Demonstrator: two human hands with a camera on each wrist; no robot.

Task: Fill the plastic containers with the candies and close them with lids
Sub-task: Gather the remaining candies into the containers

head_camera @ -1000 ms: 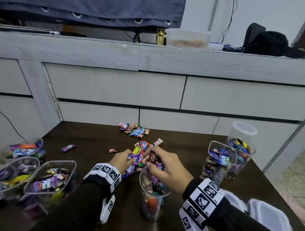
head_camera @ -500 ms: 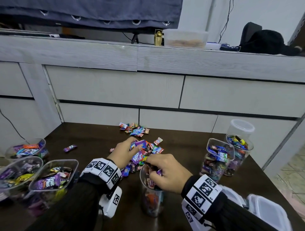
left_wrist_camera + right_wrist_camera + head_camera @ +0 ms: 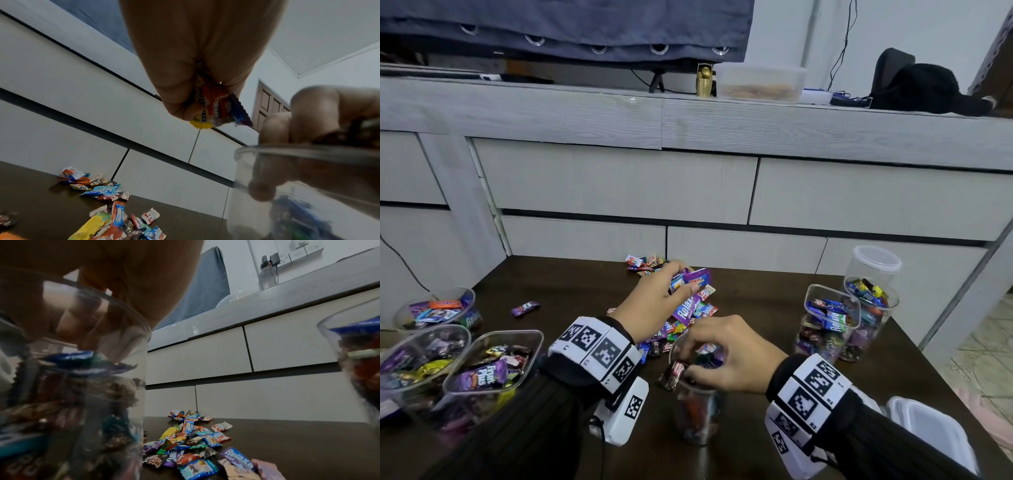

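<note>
The purple candy wrapper in the middle of the pile says "Relaxa". A blue wrapper in the clear square tub on the right says "Relaxa" too. The purple wrapper in the near left tub says "Fruit Plus". Another purple wrapper near the right wrist camera reads "Relaxa".

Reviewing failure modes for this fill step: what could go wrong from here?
1. A dark-wrapped candy hangs over the rim of the centre container beside the right hand; it may fall onto the table.
2. That hand's fingers reach into the tall, narrow container; pulling out could tip it.
3. The left hand grips a loose bunch of candies; some may slip on the way over.
</note>
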